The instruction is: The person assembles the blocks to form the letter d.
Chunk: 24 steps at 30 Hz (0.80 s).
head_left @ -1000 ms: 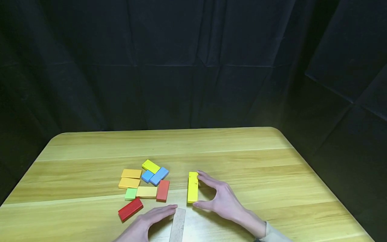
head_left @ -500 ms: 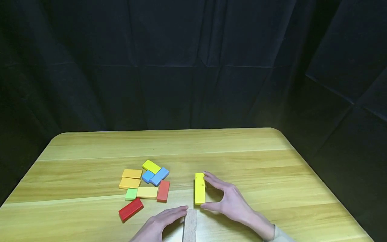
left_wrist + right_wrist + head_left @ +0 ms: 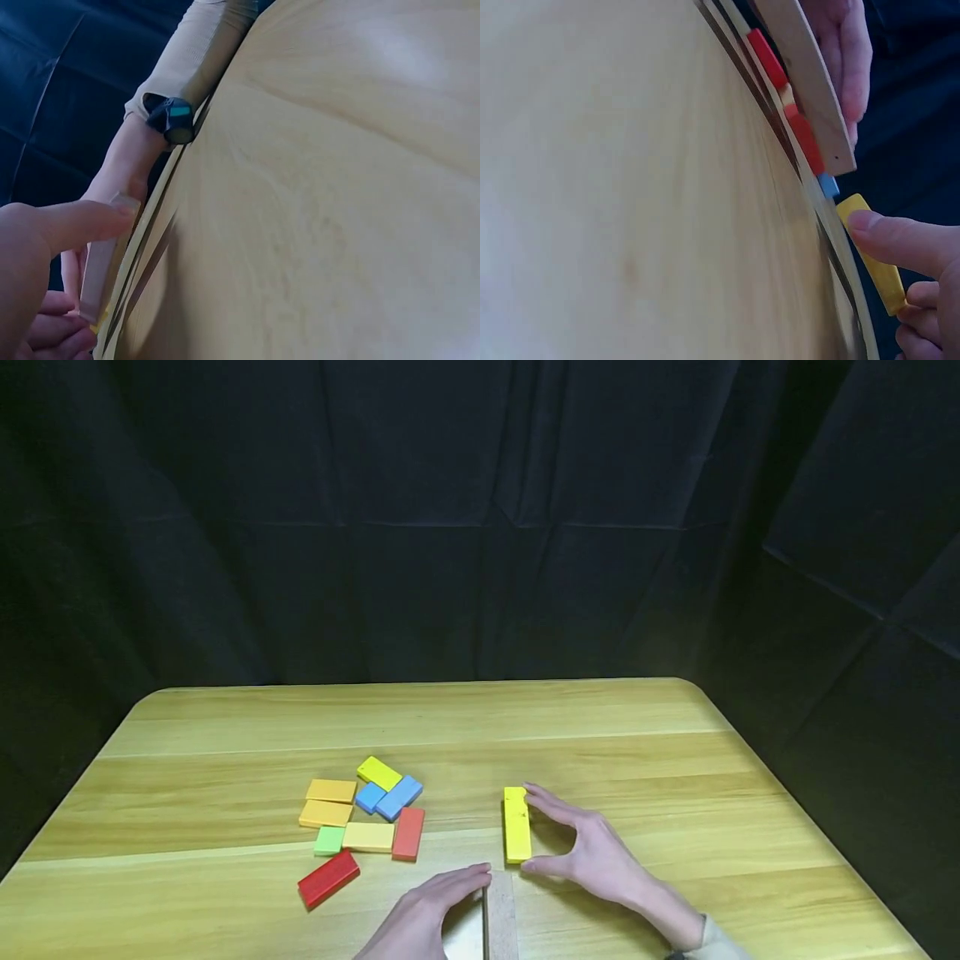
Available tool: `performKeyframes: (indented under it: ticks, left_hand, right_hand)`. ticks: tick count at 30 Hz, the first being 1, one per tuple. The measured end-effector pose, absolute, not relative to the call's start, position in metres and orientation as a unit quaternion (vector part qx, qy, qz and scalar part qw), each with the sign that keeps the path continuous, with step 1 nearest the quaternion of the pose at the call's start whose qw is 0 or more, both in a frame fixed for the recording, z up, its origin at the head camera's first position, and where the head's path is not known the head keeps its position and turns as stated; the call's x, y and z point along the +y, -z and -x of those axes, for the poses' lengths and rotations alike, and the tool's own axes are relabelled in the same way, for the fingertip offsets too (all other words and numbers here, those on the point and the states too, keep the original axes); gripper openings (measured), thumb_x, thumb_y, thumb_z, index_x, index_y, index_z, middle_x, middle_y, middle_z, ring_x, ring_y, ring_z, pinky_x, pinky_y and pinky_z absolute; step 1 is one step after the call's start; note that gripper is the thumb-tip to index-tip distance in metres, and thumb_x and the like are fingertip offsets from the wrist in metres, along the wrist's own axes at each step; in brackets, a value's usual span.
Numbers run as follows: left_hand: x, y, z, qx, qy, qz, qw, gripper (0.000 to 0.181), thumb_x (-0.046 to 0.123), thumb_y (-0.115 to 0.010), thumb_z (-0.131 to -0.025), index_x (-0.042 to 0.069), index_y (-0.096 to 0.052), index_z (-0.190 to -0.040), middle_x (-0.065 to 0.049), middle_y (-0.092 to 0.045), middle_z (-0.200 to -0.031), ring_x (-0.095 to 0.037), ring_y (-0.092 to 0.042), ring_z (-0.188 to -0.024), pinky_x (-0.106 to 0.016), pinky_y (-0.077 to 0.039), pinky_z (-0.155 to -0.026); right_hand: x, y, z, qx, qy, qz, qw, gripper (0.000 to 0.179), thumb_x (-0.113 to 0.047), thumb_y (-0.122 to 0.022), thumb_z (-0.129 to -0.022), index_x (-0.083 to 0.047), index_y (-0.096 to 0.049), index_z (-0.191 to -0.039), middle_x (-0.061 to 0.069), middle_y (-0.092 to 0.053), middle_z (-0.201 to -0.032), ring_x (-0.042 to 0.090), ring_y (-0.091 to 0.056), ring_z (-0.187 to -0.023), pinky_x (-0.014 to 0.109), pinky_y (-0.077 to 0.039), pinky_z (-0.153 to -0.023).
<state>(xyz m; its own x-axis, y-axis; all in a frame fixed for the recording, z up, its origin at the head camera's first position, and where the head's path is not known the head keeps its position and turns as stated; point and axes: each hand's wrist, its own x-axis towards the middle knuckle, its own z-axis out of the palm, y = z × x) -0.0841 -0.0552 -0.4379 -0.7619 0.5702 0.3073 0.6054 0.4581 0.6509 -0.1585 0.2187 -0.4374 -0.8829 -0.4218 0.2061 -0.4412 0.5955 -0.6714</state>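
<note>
Head view. One long yellow block (image 3: 517, 824), over the table (image 3: 750, 810) to the right of the loose blocks, was grasped end to end by the right hand (image 3: 596, 857), thumb at the near end, fingers at the far end. One wooden strip (image 3: 502, 914), its far end just short of the long yellow block, was gripped by the left hand (image 3: 423, 910) (the strip's near end fell outside the picture). Loose blocks, grouped at left: one short yellow block (image 3: 379, 773); one small blue block (image 3: 370, 797) beside a longer blue block (image 3: 400, 797); two orange blocks (image 3: 332, 790); one green block (image 3: 329, 840); one cream block (image 3: 368, 837); one light red block (image 3: 408, 834); one dark red block (image 3: 328, 878), set aslant nearest the person. Backdrop: black cloth (image 3: 480, 527).

Left wrist view. The left hand held the strip between thumb and fingers; beyond it lay a beige sleeve (image 3: 191, 64) and a dark watch (image 3: 178, 120) on the other arm.

Right wrist view. The right hand's thumb and fingers spanned the long yellow block, near the strip's end; whether the block touched the table could not be told.
</note>
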Motion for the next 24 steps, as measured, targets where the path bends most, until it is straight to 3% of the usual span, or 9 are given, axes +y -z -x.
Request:
performKeyframes:
  ticks: [10, 16, 24]
  left_hand:
    - [-0.034, 0.435, 0.086, -0.871, 0.373, 0.321, -0.007, 0.094, 0.055, -0.088, -0.068, 0.006, -0.054, -0.142, -0.008, -0.06, -0.141, -0.023, -0.056, -0.129, -0.036, -0.049, -0.105]
    - [-0.022, 0.434, 0.088, -0.884, 0.35, 0.309, -0.018, 0.093, 0.056, -0.084, -0.073, 0.004, -0.052, -0.143, -0.008, -0.059, -0.142, -0.023, -0.055, -0.13, -0.037, -0.048, -0.106]
    - [-0.008, 0.435, 0.09, -0.891, 0.327, 0.313, 0.02, 0.089, 0.048, -0.085, -0.075, 0.0, -0.051, -0.142, -0.011, -0.059, -0.141, -0.022, -0.056, -0.13, -0.034, -0.048, -0.106]
  right_hand:
    - [0.239, 0.436, 0.169, -0.897, -0.378, -0.227, -0.021, 0.085, -0.048, -0.086, -0.072, -0.017, -0.053, -0.144, -0.008, -0.044, -0.154, 0.029, -0.041, -0.142, 0.056, -0.033, -0.114]
    - [0.249, 0.435, 0.174, -0.897, -0.377, -0.229, -0.04, 0.085, -0.048, -0.086, -0.072, -0.019, -0.053, -0.145, -0.009, -0.044, -0.154, 0.027, -0.04, -0.143, 0.054, -0.032, -0.115]
    - [0.257, 0.437, 0.18, -0.899, -0.364, -0.238, -0.045, 0.082, -0.046, -0.086, -0.074, -0.02, -0.053, -0.145, -0.008, -0.045, -0.154, 0.027, -0.04, -0.143, 0.056, -0.034, -0.114]
